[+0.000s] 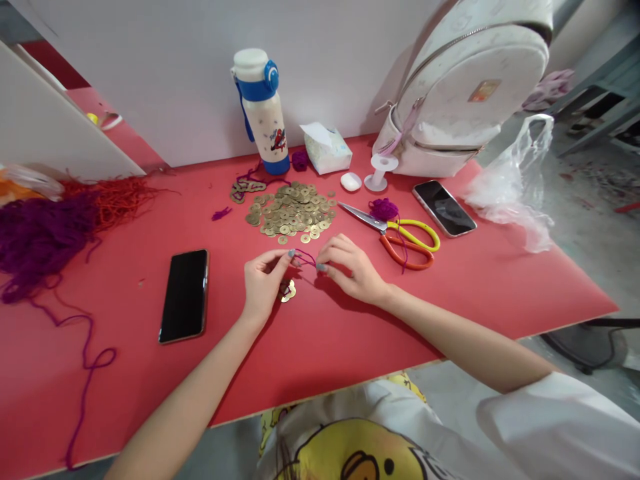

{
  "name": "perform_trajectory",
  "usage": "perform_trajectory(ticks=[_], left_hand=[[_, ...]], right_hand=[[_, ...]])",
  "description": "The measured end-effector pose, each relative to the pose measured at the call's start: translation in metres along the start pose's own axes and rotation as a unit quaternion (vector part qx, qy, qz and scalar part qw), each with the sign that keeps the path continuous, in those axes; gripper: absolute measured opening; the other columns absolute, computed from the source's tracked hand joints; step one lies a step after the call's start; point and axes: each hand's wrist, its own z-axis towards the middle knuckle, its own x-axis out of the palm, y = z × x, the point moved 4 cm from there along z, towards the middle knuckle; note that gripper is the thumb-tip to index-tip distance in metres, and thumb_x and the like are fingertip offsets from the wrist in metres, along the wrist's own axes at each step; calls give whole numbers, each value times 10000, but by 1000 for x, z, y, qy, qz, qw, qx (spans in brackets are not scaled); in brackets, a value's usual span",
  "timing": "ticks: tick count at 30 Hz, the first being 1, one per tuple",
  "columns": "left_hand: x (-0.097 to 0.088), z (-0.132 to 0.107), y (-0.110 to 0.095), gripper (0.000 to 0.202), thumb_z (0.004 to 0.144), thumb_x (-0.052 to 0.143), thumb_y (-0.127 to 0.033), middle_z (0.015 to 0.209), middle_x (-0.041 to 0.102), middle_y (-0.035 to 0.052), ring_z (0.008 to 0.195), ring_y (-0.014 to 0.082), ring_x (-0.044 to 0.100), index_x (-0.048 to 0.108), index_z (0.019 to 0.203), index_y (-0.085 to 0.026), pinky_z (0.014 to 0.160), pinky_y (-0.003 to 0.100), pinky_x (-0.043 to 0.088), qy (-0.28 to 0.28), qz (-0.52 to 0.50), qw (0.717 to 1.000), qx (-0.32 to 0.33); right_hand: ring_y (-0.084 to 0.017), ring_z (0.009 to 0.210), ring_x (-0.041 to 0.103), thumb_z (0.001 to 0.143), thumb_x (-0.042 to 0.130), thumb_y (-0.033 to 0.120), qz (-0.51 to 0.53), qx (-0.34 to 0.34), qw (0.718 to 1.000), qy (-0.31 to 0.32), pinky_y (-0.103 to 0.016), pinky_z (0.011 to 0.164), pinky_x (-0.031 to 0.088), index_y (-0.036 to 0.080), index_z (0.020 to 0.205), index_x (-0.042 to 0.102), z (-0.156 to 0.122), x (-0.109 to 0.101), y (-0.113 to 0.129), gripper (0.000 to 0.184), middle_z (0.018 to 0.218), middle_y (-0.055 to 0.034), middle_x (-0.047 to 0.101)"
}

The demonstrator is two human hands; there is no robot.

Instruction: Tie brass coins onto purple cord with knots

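Between my two hands runs a short loop of purple yarn (306, 256). My left hand (266, 279) pinches one end of it between thumb and forefinger. The other end is pinched in the fingertips of my right hand (351, 268). Under my left fingers hang or lie a few brass coins with holes (289, 291), partly hidden, with purple yarn on them. Just beyond my hands spreads a pile of the same holed coins (295, 210). Behind its left side lies a strung group of coins (247, 189). Scissors (395, 233) with yellow and orange handles lie right of my right hand, beside a purple yarn ball (384, 209).
On the red table (135, 373) a black phone (184, 297) lies left and another phone (444, 208) right. A bottle (263, 113), tissue pack (327, 150), white spool (381, 172) and backpack (465, 87) stand behind. Purple yarn (43, 233) heaps at left, a plastic bag (515, 187) at right.
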Motion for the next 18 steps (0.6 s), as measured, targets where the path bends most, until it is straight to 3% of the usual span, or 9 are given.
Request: perform_trajectory(ticks=[4,6,8,10,13,15,18], left_hand=[[2,-1,5,246,800,709,-413,635,681,7,355,100,499,723,800,-168,329,229,382,8,12,999,-39],[4,-2,3,201,813,698,-366,629,680,7,422,112,534,720,757,-175,407,235,417,23,74,997,18],[7,-3,-3,170,838,683,-314,671,701,18,553,137,601,723,732,-188,538,249,464,56,160,979,117],[12,-8,-8,177,878,656,-296,718,720,27,657,156,632,727,745,-202,627,261,471,109,229,942,221],[17,-16,-14,194,922,618,-306,747,729,28,679,154,626,715,785,-209,637,259,460,175,261,887,338],[17,-19,-17,180,931,608,-286,745,715,26,672,146,614,690,795,-201,637,253,455,178,257,870,381],[14,-21,-21,170,953,558,-228,725,667,14,640,127,580,631,804,-191,610,239,434,139,240,880,386]], right_hand=[[-222,864,509,970,469,237,-35,-59,995,76,-365,775,458,235,946,627,-1,5,5,160,939,-75,631],[-218,864,505,971,475,229,-36,-81,993,81,-359,770,456,232,949,630,-1,5,6,156,939,-74,628],[-211,853,501,975,480,221,-35,-83,993,72,-354,768,453,227,953,630,0,5,5,152,927,-72,626],[-206,844,497,983,475,216,-33,-62,996,52,-352,765,448,226,946,629,0,4,2,159,911,-68,627],[-201,836,497,993,478,235,-27,-23,999,17,-347,764,437,216,903,624,0,3,-3,172,887,-64,626],[-197,828,499,996,484,252,-20,-6,1000,11,-343,768,430,204,887,620,0,4,-5,181,878,-62,625],[-195,830,506,1002,475,260,-4,16,1000,27,-335,779,428,197,887,613,1,6,-7,190,875,-60,626]])
